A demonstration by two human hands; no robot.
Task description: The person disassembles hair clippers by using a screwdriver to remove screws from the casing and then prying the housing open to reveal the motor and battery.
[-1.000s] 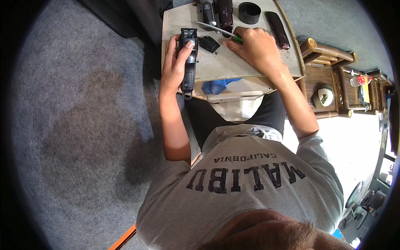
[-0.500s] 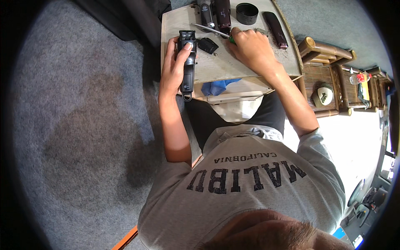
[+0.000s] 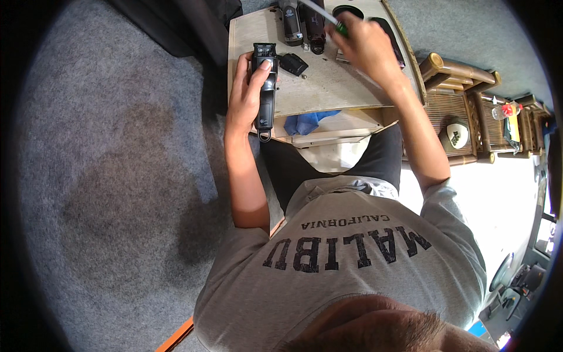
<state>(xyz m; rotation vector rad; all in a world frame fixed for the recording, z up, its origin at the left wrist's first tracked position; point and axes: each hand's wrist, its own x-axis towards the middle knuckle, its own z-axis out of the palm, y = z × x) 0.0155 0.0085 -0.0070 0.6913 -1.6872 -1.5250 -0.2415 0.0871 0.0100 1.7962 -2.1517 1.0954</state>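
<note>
Gripping a black hair clipper [image 3: 266,97], the left hand [image 3: 241,97] is closed around its body at the near left edge of the table [image 3: 334,94], thumb laid along the top. The clipper's head points to the far side, and the ring at its tail hangs over the near edge. The right hand [image 3: 369,53] is raised toward the far right, fingers curled in and closed on the green handle of a screwdriver [image 3: 321,12]; the shaft slants to the far left, above the 2 other clippers, and looks a little blurred.

Just right of the held clipper lies a small black part [image 3: 292,64], with a tiny bit [image 3: 304,76] near it that is too small to make out. Farther off, a grey-and-black clipper [image 3: 291,26] and a dark reddish clipper [image 3: 315,35] lie side by side. A round black bowl [image 3: 347,8] and a long dark cover [image 3: 390,35] are partly hidden by the right hand.

Below the tabletop, on the near side, a blue cloth [image 3: 308,122] sits in an open drawer [image 3: 346,121]. Off to the right, a cap [image 3: 456,135] rests on a bamboo seat [image 3: 443,117], and a clear bottle [image 3: 505,111] with red on it lies farther right on another seat
</note>
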